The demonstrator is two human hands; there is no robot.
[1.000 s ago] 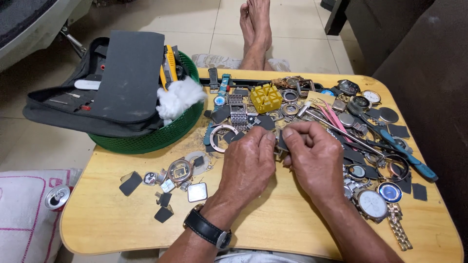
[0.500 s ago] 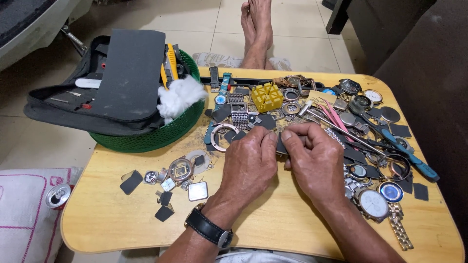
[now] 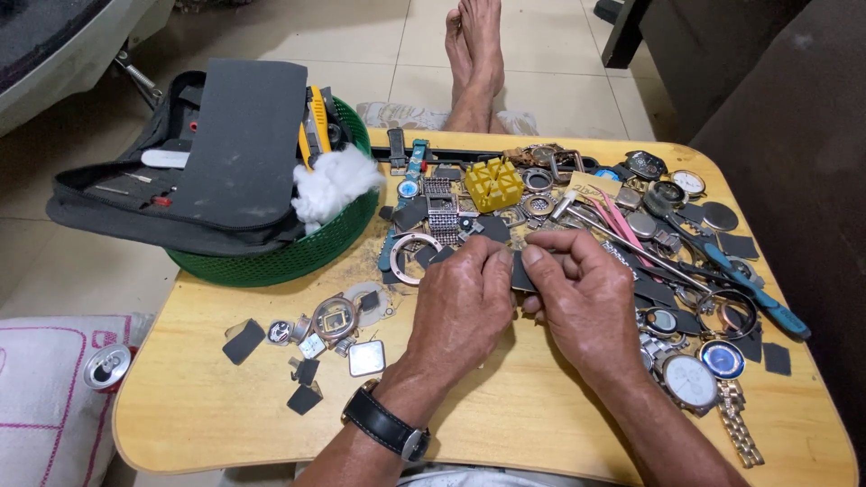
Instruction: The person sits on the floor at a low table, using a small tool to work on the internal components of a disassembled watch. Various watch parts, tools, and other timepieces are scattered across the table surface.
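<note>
Both of my hands meet over the middle of a small wooden table (image 3: 505,424). My left hand (image 3: 460,302), with a black wristwatch (image 3: 386,426) on its wrist, and my right hand (image 3: 586,298) pinch between their fingertips a small dark flat piece (image 3: 521,272) that looks like sandpaper or a strap. What lies under it is hidden by my fingers. Watch cases, dials and metal bands lie all around the hands.
A green basket (image 3: 289,257) at the back left holds a grey tool pouch (image 3: 225,153) and white cotton (image 3: 329,185). A yellow block (image 3: 493,183), pink tweezers (image 3: 622,230), a blue-handled tool (image 3: 753,293) and several watches (image 3: 690,379) crowd the right. Bare feet (image 3: 474,54) rest beyond; a can (image 3: 106,365) left.
My hands stay in about the same place; the fingertips have shifted slightly on the dark piece. The rest of the table looks the same.
</note>
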